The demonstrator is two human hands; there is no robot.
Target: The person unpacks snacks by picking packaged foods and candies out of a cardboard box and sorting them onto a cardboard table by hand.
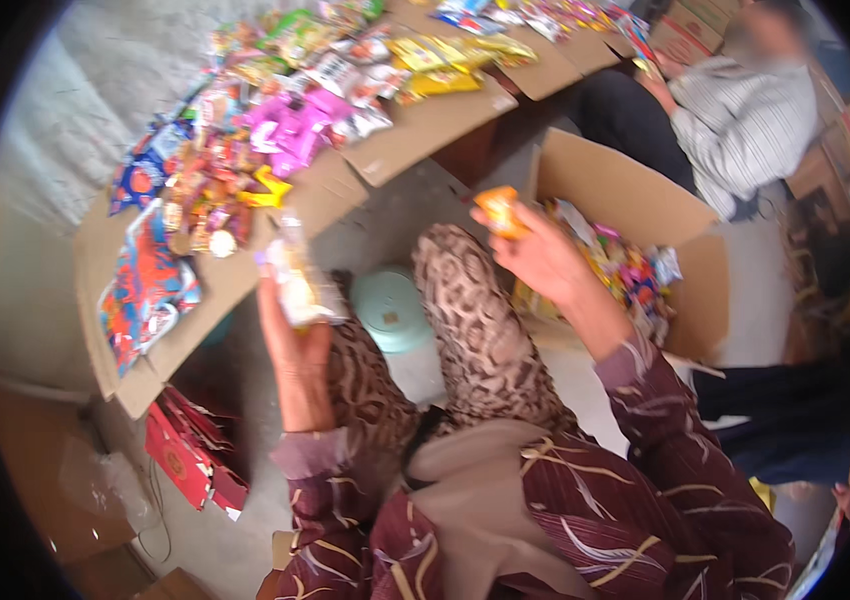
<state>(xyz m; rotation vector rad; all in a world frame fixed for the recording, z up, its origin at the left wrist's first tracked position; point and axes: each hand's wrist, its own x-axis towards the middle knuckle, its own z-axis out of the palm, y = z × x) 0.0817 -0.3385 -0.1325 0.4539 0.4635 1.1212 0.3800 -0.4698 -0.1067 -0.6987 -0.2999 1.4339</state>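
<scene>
My left hand [297,352] grips a clear plastic packet [301,281] with pale and yellowish contents, held upright above my left knee. In my right hand [545,255] is a small orange wrapped snack [500,211], pinched between thumb and fingers over my right knee. Beyond my left hand, the cardboard-covered table [320,187] carries piles of wrapped sweets. Nearest to that hand lie a yellow packet [269,189] and small brown-gold sweets [207,202]. An open cardboard box [620,165], with mixed wrapped snacks [627,277] inside, stands beside my right forearm.
Pink packets [297,127], yellow bags [440,64] and a red-blue printed bag [147,285] lie on the table. Red folded cartons [192,450] rest on the floor. A pale green round object [391,311] sits between my knees. Another person [740,112] sits at the right.
</scene>
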